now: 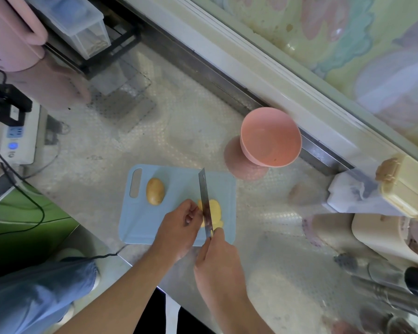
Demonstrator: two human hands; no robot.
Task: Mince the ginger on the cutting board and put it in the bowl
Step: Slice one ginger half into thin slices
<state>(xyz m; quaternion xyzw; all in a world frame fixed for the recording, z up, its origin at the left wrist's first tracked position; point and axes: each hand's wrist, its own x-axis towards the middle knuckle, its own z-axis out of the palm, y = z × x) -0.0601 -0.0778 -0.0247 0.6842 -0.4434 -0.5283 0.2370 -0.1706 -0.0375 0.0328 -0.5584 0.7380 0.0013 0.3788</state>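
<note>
A light blue cutting board lies on the metal counter. On its right half lie yellow ginger slices. My left hand presses curled fingers on the slices' left side. My right hand grips the handle of a knife, whose blade stands edge-down across the slices. A whole brown ginger piece rests near the board's handle slot. The empty pink bowl stands beyond the board to the right.
A pink appliance and a power strip with cables sit at the left. Cream containers and dark utensils crowd the right side. A window frame borders the counter's back edge.
</note>
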